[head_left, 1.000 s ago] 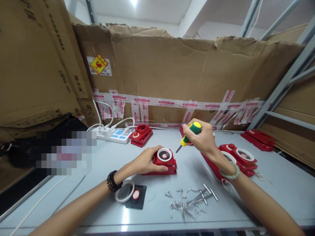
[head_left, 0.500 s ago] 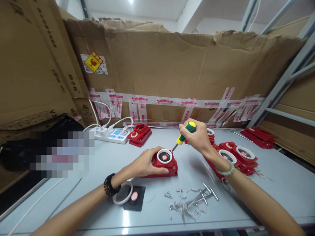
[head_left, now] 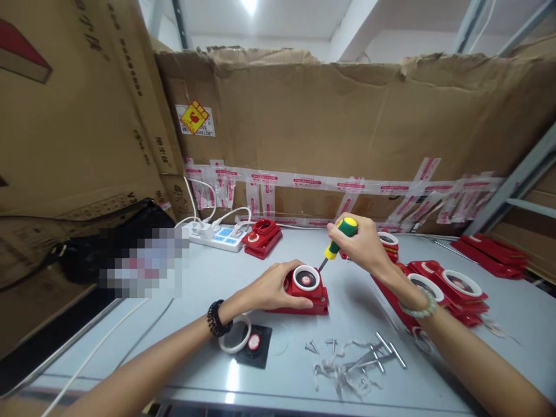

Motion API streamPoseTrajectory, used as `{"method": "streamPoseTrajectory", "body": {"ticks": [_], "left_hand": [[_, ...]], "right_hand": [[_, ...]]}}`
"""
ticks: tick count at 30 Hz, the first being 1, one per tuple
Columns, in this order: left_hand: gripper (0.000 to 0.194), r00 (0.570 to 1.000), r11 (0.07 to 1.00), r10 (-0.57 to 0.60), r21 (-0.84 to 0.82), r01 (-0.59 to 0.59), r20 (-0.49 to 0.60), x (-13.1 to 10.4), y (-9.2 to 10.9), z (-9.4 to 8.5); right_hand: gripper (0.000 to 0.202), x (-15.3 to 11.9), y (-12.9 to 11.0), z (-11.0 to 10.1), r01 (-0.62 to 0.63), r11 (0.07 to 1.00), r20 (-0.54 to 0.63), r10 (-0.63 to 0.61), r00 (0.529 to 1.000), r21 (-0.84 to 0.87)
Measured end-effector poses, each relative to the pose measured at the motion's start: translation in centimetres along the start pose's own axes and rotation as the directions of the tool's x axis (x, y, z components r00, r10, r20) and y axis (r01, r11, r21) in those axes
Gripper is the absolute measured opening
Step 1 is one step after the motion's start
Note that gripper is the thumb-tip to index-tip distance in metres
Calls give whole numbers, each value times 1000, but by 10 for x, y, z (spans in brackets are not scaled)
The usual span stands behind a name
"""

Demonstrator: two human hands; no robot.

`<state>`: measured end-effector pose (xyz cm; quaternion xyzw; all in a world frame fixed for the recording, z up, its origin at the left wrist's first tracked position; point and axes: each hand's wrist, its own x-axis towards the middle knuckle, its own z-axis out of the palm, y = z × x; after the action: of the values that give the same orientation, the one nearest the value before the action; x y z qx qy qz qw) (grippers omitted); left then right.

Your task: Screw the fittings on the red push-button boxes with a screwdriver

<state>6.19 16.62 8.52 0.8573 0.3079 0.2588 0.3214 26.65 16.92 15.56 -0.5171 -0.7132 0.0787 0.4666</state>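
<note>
My left hand [head_left: 278, 288] is wrapped round a red plastic housing [head_left: 319, 302] that lies on the table, its thumb along the near side. On the housing sits a white ring [head_left: 306, 278] around a black disc with a red-and-white centre. In my right hand [head_left: 362, 243] is a screwdriver [head_left: 346, 227] with a green and yellow handle, tilted with its tip down at the far right corner of the housing. Whether the tip sits on a screw is too small to tell. A loose white ring [head_left: 235, 349] and a black square plate [head_left: 256, 354] lie nearer to me.
Small screws [head_left: 311, 347] and metal T-shaped rods [head_left: 382, 350] with crumpled plastic lie at the front. More red housings [head_left: 447, 289] stand at right, another red housing [head_left: 263, 238] by the white power strip [head_left: 219, 237]. A tall cardboard sheet [head_left: 304, 116] closes off the back.
The view has shifted, so the scene sits further right. Both hands keep their holds on the housing and screwdriver, and the tip remains at the same corner.
</note>
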Motion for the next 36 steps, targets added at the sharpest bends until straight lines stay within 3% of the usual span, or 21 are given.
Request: {"method": "streamPoseTrajectory", "body": {"ticks": [9,18,21,24,26,29,33,34,36], "left_hand": [[53,1000,1000,-9,-18,10,6,1,-2,2],[55,1000,999,-13,-35,13,17,2,-3,3],[54,1000,999,-12,-39,13,20,2,-3,4],[53,1000,999,0,-40,1,21,2,-3,3],[53,1000,1000,4,-29,-3,23,3,-2,2],[51,999,1000,-4,-6,5,35,3,-1,2],[49,999,1000,3,-11,-2,46,3,0,1],[49,999,1000,6,-13,-5,46,3,0,2],[49,999,1000,8,-15,-7,45,3,0,2]], "right_hand": [[15,10,-10,10,103,989,-37,-108,993,-109],[14,7,-22,0,184,972,198,-153,968,-147],[16,8,-26,-4,173,937,212,-110,971,-304],[24,9,-28,-8,154,826,167,-74,983,-542],[24,10,-28,-11,168,779,181,-71,981,-604],[16,11,-30,-18,222,829,302,-68,951,-513],[14,11,-36,-26,352,867,493,-147,858,-354],[15,11,-38,-27,375,853,514,-153,844,-363],[19,11,-40,-25,382,801,492,-128,861,-460]]}}
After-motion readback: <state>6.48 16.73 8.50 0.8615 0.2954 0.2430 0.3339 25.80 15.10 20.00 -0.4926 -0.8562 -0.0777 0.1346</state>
